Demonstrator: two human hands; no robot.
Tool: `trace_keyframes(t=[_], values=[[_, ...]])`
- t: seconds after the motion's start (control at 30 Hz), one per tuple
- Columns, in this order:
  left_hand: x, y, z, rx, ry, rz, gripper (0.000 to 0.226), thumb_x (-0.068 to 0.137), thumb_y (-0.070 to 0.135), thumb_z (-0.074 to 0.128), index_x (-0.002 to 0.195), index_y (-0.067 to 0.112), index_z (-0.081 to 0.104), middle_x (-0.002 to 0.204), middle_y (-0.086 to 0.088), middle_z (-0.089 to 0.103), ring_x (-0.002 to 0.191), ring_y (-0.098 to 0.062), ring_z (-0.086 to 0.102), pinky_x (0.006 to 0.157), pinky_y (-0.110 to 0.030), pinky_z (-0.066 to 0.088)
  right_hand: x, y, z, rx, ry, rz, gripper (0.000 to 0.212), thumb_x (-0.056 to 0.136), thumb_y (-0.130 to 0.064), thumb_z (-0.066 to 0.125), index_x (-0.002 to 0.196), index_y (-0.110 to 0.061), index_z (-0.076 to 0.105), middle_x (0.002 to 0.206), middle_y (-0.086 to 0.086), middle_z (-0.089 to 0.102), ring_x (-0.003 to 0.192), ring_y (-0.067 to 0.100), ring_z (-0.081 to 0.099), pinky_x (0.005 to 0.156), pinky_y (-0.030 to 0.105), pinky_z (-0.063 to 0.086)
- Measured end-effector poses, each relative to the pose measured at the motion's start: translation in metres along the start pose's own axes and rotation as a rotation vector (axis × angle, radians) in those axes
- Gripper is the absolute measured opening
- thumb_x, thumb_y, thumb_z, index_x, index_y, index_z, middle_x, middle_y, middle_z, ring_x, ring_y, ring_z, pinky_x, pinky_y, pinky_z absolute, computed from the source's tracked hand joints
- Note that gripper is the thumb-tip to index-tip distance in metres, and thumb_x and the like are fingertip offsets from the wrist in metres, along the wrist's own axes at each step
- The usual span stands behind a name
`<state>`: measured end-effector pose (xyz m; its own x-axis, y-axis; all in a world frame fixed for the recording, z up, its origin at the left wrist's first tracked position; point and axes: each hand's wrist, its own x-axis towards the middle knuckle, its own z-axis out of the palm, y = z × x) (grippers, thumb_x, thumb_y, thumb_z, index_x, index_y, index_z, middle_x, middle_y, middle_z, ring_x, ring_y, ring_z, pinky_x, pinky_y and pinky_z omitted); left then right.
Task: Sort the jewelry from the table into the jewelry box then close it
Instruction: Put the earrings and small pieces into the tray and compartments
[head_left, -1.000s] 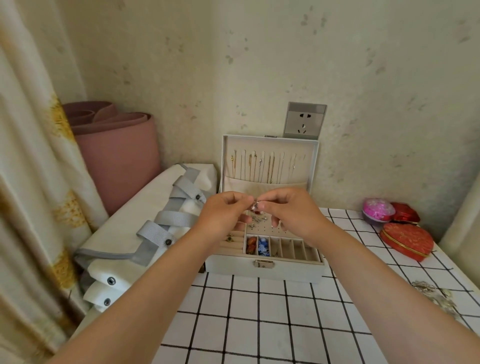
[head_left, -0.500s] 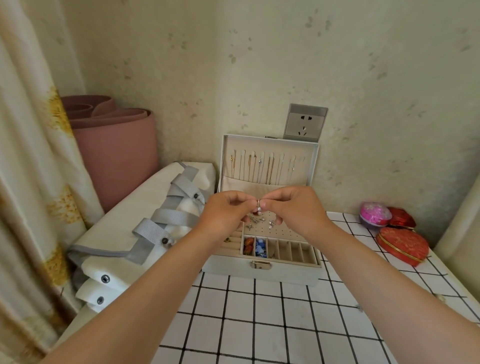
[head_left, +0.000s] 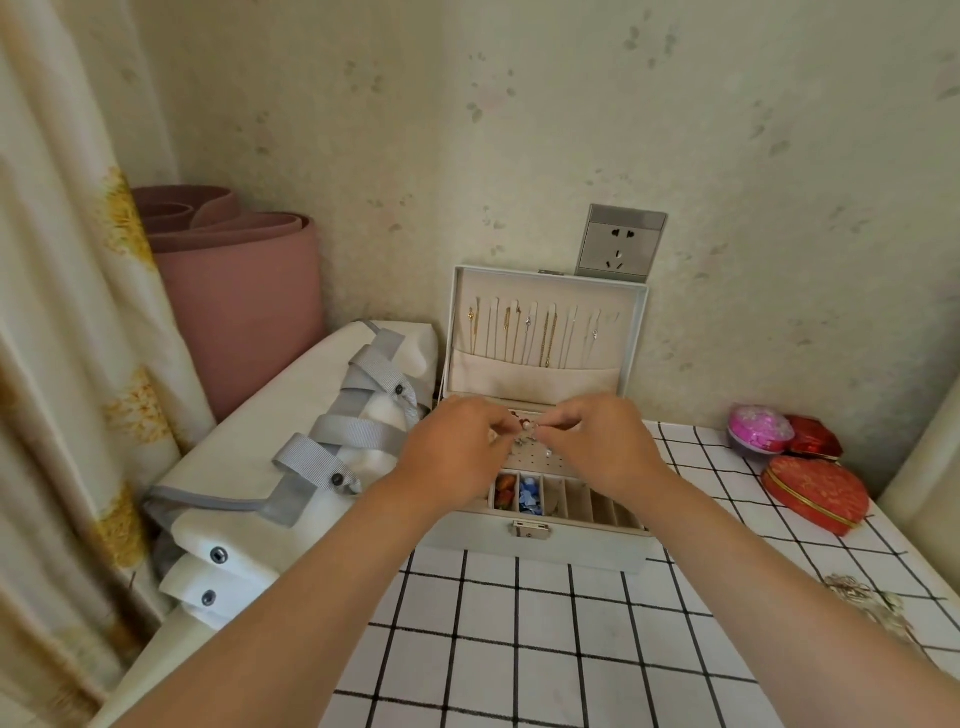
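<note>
Here the thumb and forefinger tips of the left hand (head_left: 457, 447) and of the right hand (head_left: 597, 441) meet on a small pearly piece (head_left: 528, 426). Each hand pinches one side of it, and the other fingers are curled.

The piece hangs just above the perforated earring panel (head_left: 535, 460) inside the jewelry box (head_left: 540, 545). By my judgement the coming move is straight down into a hole, with both hands equally near. The piece is too small to tell how its long axis lies.

The box stands open at the back edge of the table (head_left: 519, 649), its lid (head_left: 636, 332) upright. A heap of jewelry (head_left: 857, 597) lies near the table's right edge, well apart from the box.
</note>
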<state>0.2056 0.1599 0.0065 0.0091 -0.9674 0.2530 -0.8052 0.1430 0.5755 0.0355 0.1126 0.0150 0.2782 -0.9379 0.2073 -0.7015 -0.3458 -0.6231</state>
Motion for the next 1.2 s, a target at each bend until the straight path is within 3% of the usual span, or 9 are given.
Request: trace_keyframes(t=[0.1,0.3,0.73,0.97,1.07,1.2], values=[[-0.003,-0.009,0.004,0.187,-0.020,0.087,0.024,0.095,0.030,0.056,0.116,0.032,0.068,0.119,0.010,0.063,0.116,-0.012,0.047,0.096,-0.037,0.047,-0.004,0.003,0.006,-0.327,0.029,-0.120,0.014,0.092,-0.030,0.066,0.085,-0.028,0.078,0.089,-0.010,0.072,0.080,0.011,0.065,0.072,0.033,0.056],[-0.005,-0.014,0.008,0.282,-0.070,0.207,0.027,0.097,0.027,0.051,0.116,0.026,0.069,0.113,0.004,0.062,0.111,-0.017,0.049,0.090,-0.036,0.048,-0.004,0.005,0.017,-0.531,0.077,-0.233,0.021,0.093,-0.031,0.059,0.079,-0.026,0.073,0.085,-0.006,0.062,0.072,0.012,0.058,0.057,0.026,0.045],[-0.002,-0.017,0.013,0.273,-0.053,0.244,0.027,0.097,0.025,0.050,0.116,0.024,0.070,0.113,0.003,0.060,0.108,-0.017,0.052,0.089,-0.035,0.047,0.001,0.006,0.014,-0.525,0.021,-0.242,0.012,0.091,-0.029,0.062,0.084,-0.027,0.072,0.087,-0.008,0.061,0.076,0.014,0.060,0.068,0.032,0.054],[-0.003,-0.018,0.015,0.240,-0.021,0.269,0.026,0.098,0.024,0.051,0.118,0.020,0.068,0.113,0.002,0.056,0.102,-0.017,0.054,0.085,-0.035,0.048,0.004,0.006,0.008,-0.470,-0.048,-0.245,0.026,0.091,-0.035,0.057,0.072,-0.023,0.071,0.082,-0.008,0.061,0.071,0.011,0.059,0.063,0.033,0.054],[-0.003,-0.017,0.016,0.240,0.007,0.287,0.028,0.098,0.024,0.050,0.121,0.020,0.066,0.118,0.002,0.057,0.109,-0.017,0.051,0.089,-0.036,0.048,0.008,0.010,-0.001,-0.299,0.017,-0.179,0.018,0.094,-0.029,0.058,0.086,-0.028,0.074,0.094,-0.010,0.064,0.083,0.011,0.060,0.073,0.033,0.054],[-0.002,-0.014,0.020,0.210,-0.006,0.330,0.032,0.097,0.022,0.049,0.126,0.019,0.064,0.120,0.005,0.058,0.112,-0.015,0.048,0.092,-0.033,0.045,0.015,0.025,-0.008,-0.283,-0.020,-0.091,0.022,0.097,-0.019,0.058,0.109,-0.031,0.073,0.112,-0.010,0.062,0.100,0.013,0.062,0.089,0.031,0.051]])
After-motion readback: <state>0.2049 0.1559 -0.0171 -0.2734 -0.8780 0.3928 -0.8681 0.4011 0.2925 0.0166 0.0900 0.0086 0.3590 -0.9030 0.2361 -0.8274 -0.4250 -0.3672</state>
